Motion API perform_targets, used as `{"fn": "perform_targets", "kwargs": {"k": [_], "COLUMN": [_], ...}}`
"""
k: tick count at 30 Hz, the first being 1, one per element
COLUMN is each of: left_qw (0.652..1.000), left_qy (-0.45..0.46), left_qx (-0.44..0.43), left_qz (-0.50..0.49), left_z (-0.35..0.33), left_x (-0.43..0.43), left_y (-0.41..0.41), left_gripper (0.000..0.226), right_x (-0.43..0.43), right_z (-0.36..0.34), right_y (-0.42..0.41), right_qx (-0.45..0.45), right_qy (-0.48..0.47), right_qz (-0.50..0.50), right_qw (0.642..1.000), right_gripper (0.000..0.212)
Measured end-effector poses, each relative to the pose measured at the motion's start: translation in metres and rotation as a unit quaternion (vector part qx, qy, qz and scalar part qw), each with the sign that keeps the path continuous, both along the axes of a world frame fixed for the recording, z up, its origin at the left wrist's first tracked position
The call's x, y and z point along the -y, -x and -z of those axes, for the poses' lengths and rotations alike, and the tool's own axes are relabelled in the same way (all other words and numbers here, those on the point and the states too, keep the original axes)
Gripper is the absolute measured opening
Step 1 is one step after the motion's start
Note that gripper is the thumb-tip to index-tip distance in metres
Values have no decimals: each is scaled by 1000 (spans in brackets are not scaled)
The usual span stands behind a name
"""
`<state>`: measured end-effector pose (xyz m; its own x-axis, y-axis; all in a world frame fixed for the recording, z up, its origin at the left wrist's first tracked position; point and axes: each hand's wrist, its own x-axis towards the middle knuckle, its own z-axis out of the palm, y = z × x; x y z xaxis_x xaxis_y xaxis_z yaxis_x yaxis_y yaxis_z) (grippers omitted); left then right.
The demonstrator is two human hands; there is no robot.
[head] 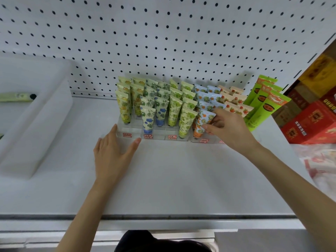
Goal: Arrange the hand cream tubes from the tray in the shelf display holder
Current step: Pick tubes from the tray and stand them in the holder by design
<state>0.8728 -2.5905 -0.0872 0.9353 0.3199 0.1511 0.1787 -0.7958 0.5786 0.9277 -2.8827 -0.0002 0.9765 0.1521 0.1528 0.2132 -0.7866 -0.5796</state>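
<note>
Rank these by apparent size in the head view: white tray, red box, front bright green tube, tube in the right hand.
Largest to smallest:
white tray
red box
front bright green tube
orange-capped tube pinched by the right hand
Tray and box run off frame; ranked by visible parts.

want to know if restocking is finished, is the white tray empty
No, a pale green tube lies in the white tray while the right hand pinches an orange tube at the holder.
</note>
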Motion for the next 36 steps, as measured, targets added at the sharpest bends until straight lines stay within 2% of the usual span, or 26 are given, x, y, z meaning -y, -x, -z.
{"fn": "perform_targets", "kwargs": {"k": [8,13,17,20,23,26,30,36], "left_qw": [1000,999,997,991,984,975,959,934], "left_qy": [12,29,-40,-84,-113,-134,-173,-251], "left_qx": [6,27,62,97,115,121,121,109], "left_qz": [2,2,13,46,81,127,190,227], "left_z": [-5,-9,-18,-31,-51,-73,-109,-160], "left_x": [0,3,-4,-8,-11,-19,-48,-134], "left_y": [1,6,18,20,24,37,75,129], "left_gripper": [88,86,80,74,69,63,69,70], "right_x": [3,-2,-11,-22,-34,-53,-95,-183], "right_z": [-12,-19,-33,-46,-58,-74,-93,-114], "right_y": [24,54,79,96,112,132,161,202], "right_qx": [-8,2,-26,-41,-48,-50,-22,15], "right_qy": [-6,29,160,237,336,390,395,286], "right_qz": [66,114,140,110,84,72,65,50], "right_qw": [998,993,977,964,937,917,916,957], "right_gripper": [17,28,45,60,74,77,78,77]}}
